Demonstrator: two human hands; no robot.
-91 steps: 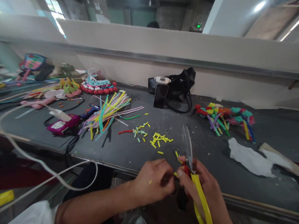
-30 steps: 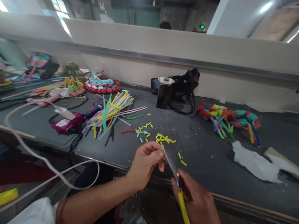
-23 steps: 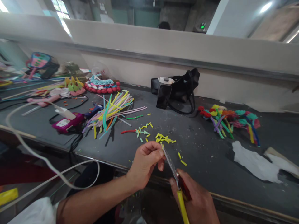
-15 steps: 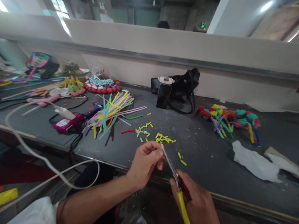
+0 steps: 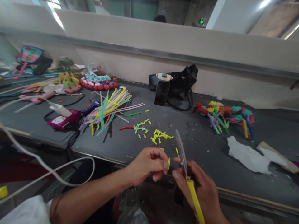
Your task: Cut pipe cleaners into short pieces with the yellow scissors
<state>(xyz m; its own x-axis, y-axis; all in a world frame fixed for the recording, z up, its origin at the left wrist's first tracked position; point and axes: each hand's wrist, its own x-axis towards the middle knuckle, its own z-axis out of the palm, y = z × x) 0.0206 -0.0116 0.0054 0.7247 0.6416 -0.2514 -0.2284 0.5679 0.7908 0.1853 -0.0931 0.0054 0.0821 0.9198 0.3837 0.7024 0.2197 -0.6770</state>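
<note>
My left hand (image 5: 146,165) pinches a short yellow piece (image 5: 168,162) between thumb and fingertips, at the near edge of the dark worktable (image 5: 205,146). My right hand (image 5: 203,191) grips yellow-handled scissors (image 5: 187,172); their blades point up and away, just right of the yellow piece. Several small yellow and green cut bits (image 5: 158,137) lie on the table beyond my hands. A fan of long coloured sticks (image 5: 109,109) lies farther left.
A magenta glue gun (image 5: 62,119) with a white cable (image 5: 42,161) lies at left. A black bag (image 5: 179,87) with a phone (image 5: 161,92) stands at the back wall. A bunch of colourful craft flowers (image 5: 225,116) and white paper scraps (image 5: 247,155) lie at right.
The scissors swung from leaning left against my left fingertips to pointing up and away. My left hand dropped toward the table edge, with a yellow piece now showing in its pinch.
</note>
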